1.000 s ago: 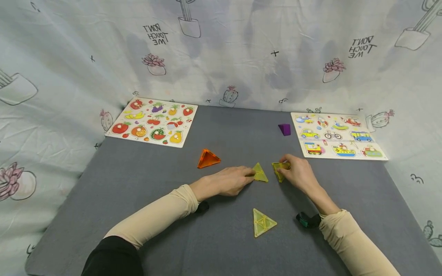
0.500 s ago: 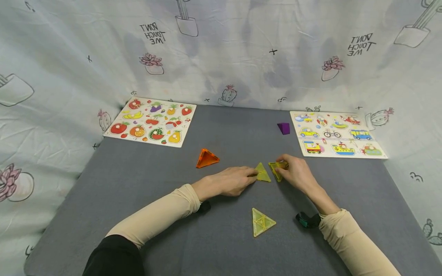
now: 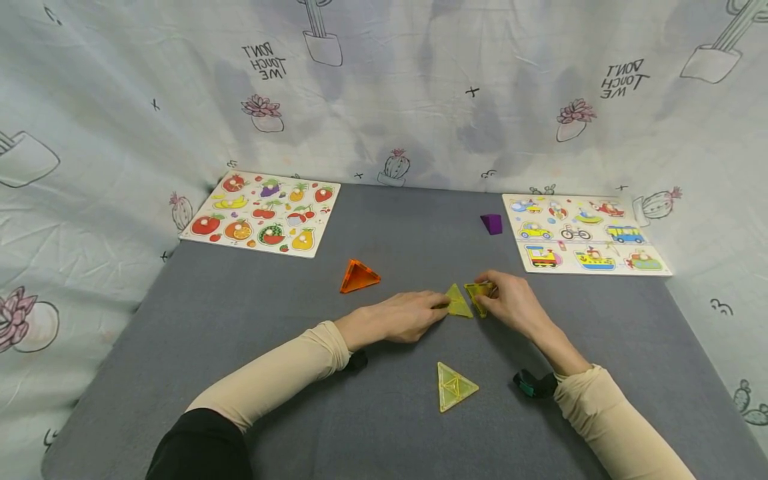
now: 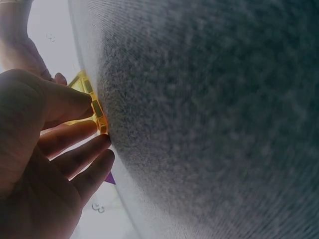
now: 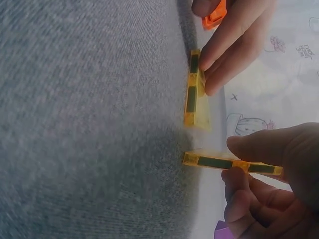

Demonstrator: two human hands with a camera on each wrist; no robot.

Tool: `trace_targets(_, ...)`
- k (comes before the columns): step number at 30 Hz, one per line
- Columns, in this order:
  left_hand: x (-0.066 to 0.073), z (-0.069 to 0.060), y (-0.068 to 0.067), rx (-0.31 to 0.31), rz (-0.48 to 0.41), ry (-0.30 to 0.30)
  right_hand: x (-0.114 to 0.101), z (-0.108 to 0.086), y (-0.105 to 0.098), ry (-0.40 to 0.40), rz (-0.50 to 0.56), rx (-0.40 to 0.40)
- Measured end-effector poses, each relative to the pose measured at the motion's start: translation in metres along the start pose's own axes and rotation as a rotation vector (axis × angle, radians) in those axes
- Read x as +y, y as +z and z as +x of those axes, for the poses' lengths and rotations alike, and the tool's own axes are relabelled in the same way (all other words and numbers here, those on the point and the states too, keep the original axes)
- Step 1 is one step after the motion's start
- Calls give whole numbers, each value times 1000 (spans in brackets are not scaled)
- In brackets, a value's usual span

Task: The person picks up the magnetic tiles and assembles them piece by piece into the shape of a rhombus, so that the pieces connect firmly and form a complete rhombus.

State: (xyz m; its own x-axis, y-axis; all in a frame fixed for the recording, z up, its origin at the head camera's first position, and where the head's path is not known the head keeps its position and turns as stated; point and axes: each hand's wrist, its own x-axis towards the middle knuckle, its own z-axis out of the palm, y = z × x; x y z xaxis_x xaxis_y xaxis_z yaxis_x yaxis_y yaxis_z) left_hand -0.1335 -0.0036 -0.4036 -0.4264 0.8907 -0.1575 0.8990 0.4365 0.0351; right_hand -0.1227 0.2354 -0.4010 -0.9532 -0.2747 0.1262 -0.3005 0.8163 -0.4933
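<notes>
Two translucent yellow triangular magnetic tiles stand or lean near the table's middle. My left hand (image 3: pixel 408 317) pinches the left tile (image 3: pixel 459 304) by its left side; the thumb and fingers are at its edge in the left wrist view. My right hand (image 3: pixel 513 303) pinches the right tile (image 5: pixel 214 162) between thumb and fingers, its edge strip facing the camera. A narrow gap separates the two tiles in the right wrist view. Nearer to me, a third yellow triangular tile (image 3: pixel 456 387) lies flat on the grey table.
An orange triangular piece (image 3: pixel 360 276) sits left of the hands. Further back is a small purple block (image 3: pixel 492 224). A fruit puzzle board (image 3: pixel 261 213) lies at the back left, a vehicle puzzle board (image 3: pixel 585 235) at the back right. A printed curtain (image 3: pixel 384 87) hangs behind the table (image 3: pixel 288 427).
The right hand has moved left with its tile, and the left hand's tile has shifted slightly right. The gap between the two tiles has narrowed.
</notes>
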Motion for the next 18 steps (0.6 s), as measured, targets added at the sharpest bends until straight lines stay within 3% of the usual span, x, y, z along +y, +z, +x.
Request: trace_targets(18, 1, 3, 1, 2, 11, 0, -6, -1, 4, 20, 15, -43)
